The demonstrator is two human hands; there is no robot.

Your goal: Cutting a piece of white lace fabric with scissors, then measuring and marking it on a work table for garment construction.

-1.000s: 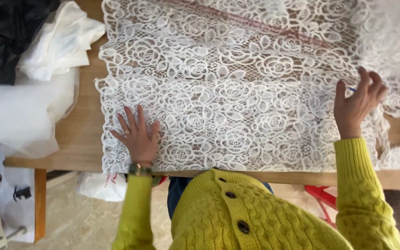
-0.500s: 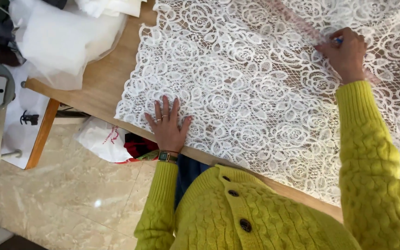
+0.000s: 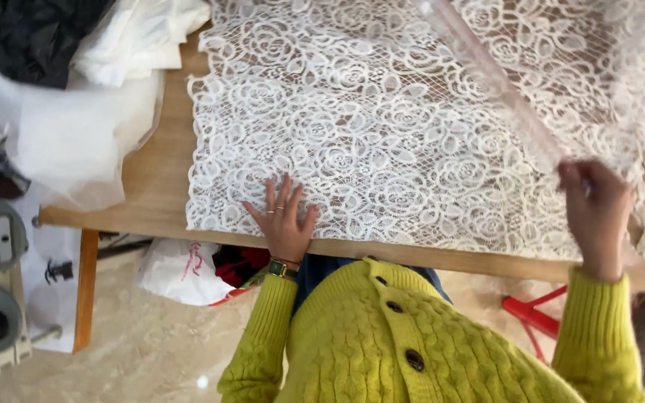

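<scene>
**Holding down white lace at the near edge of the worktop**

Pressing flat: my left hand (image 3: 284,221), fingers spread wide, palm down on the white rose-pattern lace (image 3: 382,127), just inside the worktop's near edge. Rings show on two fingers; a watch (image 3: 282,268) sits at the wrist, above my yellow knitted sleeve.

Item, lace: openwork cloth with rose motifs on a net ground. It covers most of the wooden worktop (image 3: 154,175), from the near edge up out of view at the far side, and runs off to the right. Its left border lies well in from the worktop's left edge, leaving a strip of bare wood.

Item, right hand (image 3: 596,216): raised near the worktop's near right corner, fingers drawn together on the near end of a long clear ruler (image 3: 490,82). The picture is blurred here, so I cannot tell whether some lace is pinched along with it. The ruler lies slantwise over the lace, from my fingers toward the far edge.

Item, loose white fabric (image 3: 76,119): heaped at the worktop's left edge, partly hanging over it, with dark cloth (image 3: 27,37) at the far left corner.

Item, below the worktop: a white plastic bag (image 3: 181,269) on the pale floor, and a red plastic frame (image 3: 535,313) beneath the right end.
</scene>
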